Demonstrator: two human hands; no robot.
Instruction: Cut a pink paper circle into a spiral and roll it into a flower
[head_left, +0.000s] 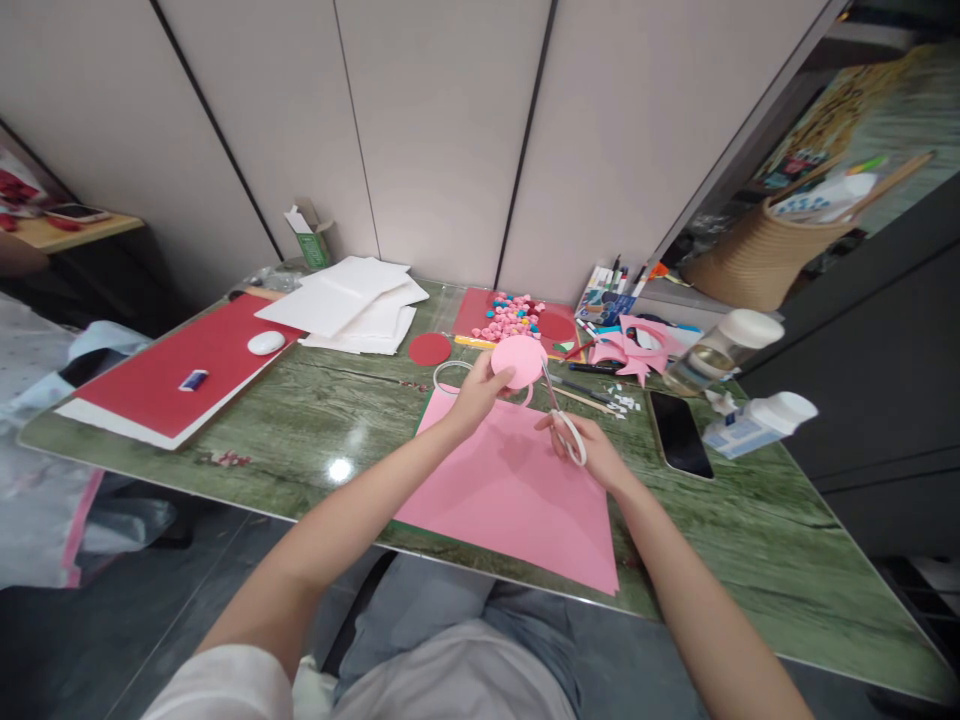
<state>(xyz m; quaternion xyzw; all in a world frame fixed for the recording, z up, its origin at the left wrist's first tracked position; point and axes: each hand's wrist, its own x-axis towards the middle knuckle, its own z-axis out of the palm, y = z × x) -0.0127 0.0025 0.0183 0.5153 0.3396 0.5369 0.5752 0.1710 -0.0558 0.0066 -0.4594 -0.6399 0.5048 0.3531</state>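
Note:
My left hand [480, 392] pinches a pink paper circle [519, 360] between thumb and fingers, raised above the table. White-handled scissors [571, 438] are in my right hand [589, 445], their blades against the circle's right edge. A thin curl of pink paper [529, 396] hangs just below the circle. Under both hands lie large pink sheets [517, 490], with a green edge showing beneath them. A white ring [451, 376] rests on the table beside my left hand. Farther back, a red paper circle [430, 349] lies flat.
Pink and blue beads or small balls [510, 318] are heaped at the back. Pink scraps [637, 345], a phone [681, 433], a clear bottle [724, 350] and a white bottle [761, 422] stand or lie right. White sheets [352, 300] and red sheets [180, 365] cover the left.

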